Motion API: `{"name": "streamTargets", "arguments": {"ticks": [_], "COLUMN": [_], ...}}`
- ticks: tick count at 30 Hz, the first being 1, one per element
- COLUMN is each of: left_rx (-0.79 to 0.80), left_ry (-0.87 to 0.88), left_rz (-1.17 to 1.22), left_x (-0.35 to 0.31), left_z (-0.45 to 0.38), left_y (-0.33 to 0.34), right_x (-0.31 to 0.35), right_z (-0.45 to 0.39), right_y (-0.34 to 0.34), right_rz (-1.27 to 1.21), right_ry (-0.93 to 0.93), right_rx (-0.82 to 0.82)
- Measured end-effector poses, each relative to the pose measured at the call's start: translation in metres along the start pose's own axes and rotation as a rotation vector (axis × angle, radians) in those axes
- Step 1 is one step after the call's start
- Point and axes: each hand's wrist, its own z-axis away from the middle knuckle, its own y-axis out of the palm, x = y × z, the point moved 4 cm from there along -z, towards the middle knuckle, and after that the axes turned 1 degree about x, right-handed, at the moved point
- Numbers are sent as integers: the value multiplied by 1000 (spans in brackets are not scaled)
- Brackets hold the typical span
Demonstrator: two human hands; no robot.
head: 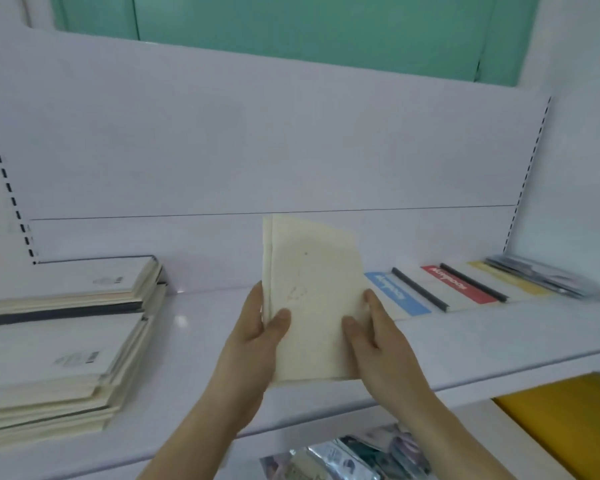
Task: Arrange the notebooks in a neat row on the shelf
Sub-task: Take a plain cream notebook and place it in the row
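Note:
I hold a small bunch of cream notebooks [312, 296] upright above the middle of the white shelf [201, 327]. My left hand [257, 337] grips their left edge, thumb on the front cover. My right hand [371, 337] grips the right edge, thumb across the cover. To the left, two stacks of pale notebooks [66, 344] lie flat on the shelf. On the right, notebooks with a blue stripe [395, 294], a red stripe [454, 284] and a yellow stripe [513, 280] lie flat in an overlapping row.
Plastic-wrapped items [541, 275] sit at the shelf's far right end. Below the shelf are wrapped packets [347, 455] and a yellow object [561, 420]. The white back panel [257, 150] rises behind the shelf, with slotted uprights at both sides.

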Motion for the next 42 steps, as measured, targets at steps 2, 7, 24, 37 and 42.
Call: {"name": "streamTargets", "arguments": {"ticks": [2, 7, 24, 37, 42], "left_rx": [-68, -213, -13, 377, 385], "left_ry": [31, -35, -151, -164, -108], "left_rz": [-206, -493, -1429, -1490, -1569], "left_x": [10, 30, 97, 83, 75], "left_z": [-18, -63, -152, -138, -137], "left_y": [26, 55, 29, 25, 27], "right_x": [-14, -39, -98, -93, -93], "right_z": [-18, -70, -175, -165, -164], "right_y": [-18, -35, 30, 5, 7], "right_rz": [68, 163, 662, 664, 700], "right_ry": [-29, -113, -294, -353, -386], "right_rx": [25, 137, 225, 517, 495]}}
